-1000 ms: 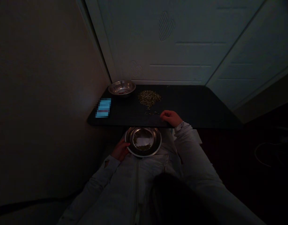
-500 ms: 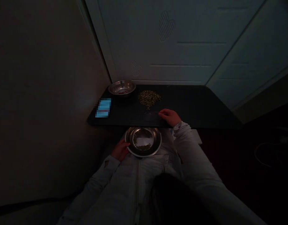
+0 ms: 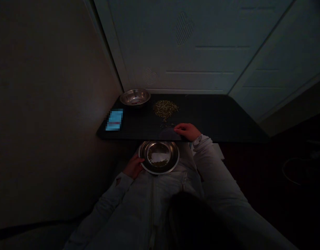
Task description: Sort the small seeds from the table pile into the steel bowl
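My left hand (image 3: 133,166) grips the left side of a shiny metal bowl (image 3: 177,158), which rests on my lap below the table edge. Small greenish grains (image 3: 160,163) lie on the bowl's floor. Over the table's front part, my right hand (image 3: 187,131) is closed in a pinch on a thin, see-through piece (image 3: 167,133), faint in the dim light; its kind is unclear. Just beyond it runs a short row of loose grains (image 3: 167,125). Farther back is a pile of mixed pale and greenish grains (image 3: 165,108).
A second metal bowl (image 3: 135,98) with a label inside stands at the back left of the dark table (image 3: 222,118). A lit, blurred-out phone-like screen (image 3: 114,120) lies at the left edge. A white panelled door (image 3: 206,59) rises behind; a wall is on the left.
My right hand has moved slightly toward me and left, with the see-through piece. A row of grains now shows more plainly beyond it. My left hand and the bowl have stayed put.
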The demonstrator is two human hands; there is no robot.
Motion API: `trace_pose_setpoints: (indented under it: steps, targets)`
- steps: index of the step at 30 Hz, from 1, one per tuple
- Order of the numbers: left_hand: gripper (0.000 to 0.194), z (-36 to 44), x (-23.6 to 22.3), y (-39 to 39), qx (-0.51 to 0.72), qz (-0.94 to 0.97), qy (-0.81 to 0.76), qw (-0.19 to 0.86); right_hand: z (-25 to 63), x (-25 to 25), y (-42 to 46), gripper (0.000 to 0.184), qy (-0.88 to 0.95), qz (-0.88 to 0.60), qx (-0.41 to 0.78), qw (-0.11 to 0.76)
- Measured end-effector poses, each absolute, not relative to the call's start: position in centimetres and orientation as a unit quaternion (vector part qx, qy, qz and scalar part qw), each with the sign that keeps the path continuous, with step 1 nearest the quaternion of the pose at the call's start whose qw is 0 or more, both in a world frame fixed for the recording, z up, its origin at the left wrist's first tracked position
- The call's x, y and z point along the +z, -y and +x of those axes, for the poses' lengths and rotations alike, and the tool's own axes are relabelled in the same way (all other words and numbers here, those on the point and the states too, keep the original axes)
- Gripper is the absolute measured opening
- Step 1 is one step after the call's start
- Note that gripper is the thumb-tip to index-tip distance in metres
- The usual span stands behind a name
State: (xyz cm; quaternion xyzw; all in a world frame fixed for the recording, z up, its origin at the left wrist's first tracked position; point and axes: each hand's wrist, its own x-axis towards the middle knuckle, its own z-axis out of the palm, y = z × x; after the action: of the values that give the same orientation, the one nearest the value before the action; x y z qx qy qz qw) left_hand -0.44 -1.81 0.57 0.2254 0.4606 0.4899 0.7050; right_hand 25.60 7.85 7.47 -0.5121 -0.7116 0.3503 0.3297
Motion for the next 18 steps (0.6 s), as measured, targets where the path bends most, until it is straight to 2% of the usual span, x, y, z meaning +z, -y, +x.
trace_pose_setpoints:
  steps: [6,11,13,18]
  targets:
    - [0.037,-0.5,0.6,1.8,0.491,0.212,-0.464,0.706,25.6,7.6,-7.9,0.025,0.682,-0.505,0.390,0.357]
    - [0.040,-0.3,1.0,1.9,0.490,0.208,-0.466,0.707,26.3,7.0,-8.6,0.025,0.575,-0.549,0.318,0.516]
    - [0.040,-0.3,1.0,1.9,0.492,0.205,-0.466,0.706,26.5,6.7,-8.8,0.021,0.537,-0.568,0.285,0.555]
    - [0.036,-0.2,1.0,1.9,0.493,0.202,-0.465,0.707,26.5,6.7,-8.8,0.016,0.535,-0.592,0.256,0.545]
